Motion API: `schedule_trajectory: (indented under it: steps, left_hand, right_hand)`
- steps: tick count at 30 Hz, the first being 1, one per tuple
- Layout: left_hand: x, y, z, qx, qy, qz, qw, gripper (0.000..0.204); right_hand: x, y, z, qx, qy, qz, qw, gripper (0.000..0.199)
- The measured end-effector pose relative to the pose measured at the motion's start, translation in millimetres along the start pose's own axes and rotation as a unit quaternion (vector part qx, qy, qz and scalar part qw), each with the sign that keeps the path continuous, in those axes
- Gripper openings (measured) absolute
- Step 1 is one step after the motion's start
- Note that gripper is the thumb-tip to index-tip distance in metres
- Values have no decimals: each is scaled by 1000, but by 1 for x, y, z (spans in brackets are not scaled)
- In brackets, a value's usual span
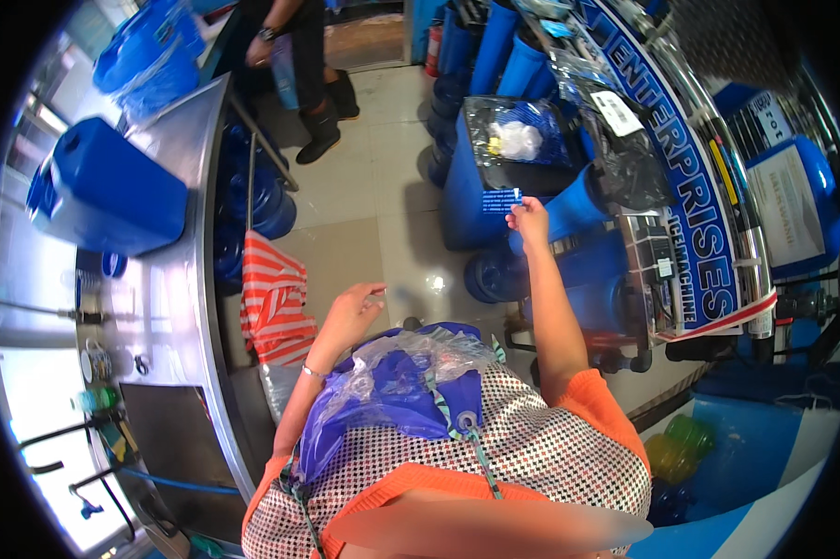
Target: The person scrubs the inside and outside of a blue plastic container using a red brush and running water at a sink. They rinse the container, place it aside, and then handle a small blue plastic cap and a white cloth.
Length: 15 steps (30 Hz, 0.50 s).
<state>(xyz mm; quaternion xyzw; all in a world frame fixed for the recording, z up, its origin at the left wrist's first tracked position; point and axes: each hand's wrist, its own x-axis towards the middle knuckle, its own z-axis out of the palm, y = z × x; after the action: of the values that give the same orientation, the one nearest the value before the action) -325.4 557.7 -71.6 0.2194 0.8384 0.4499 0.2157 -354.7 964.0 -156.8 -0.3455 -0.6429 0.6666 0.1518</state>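
Observation:
My right hand [531,222] reaches forward and pinches a small blue strip with white print [497,200] between thumb and fingers. Behind the strip stands a tall blue bin [471,177]; I cannot tell whether they touch. My left hand [349,321] hovers over the tiled floor, its fingers loosely bent and apart, with nothing I can make out in it. Crumpled clear plastic [406,359] lies on the purple apron [373,405] at my waist, close to the left wrist. A red and white striped bag [276,307] hangs left of that hand.
A steel counter [182,279] runs along the left, bearing a blue jerrycan [108,191]. A black plastic bag [630,158] hangs at the right, near a blue lettered sign [690,177]. Large blue bottles [490,278] stand on the floor. Ahead, another person in dark boots [319,137] stands.

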Motion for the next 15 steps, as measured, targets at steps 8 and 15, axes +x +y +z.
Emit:
schedule_trajectory:
  steps: [8,15]
  left_hand:
    - [156,55,68,114,-154,163,968,66]
    - [317,109,162,258,-62,252,930,89]
  right_hand:
    - [-22,22,-51,39,18,58,997,13]
    - [-75,16,-86,-47,-11,17,999,11]
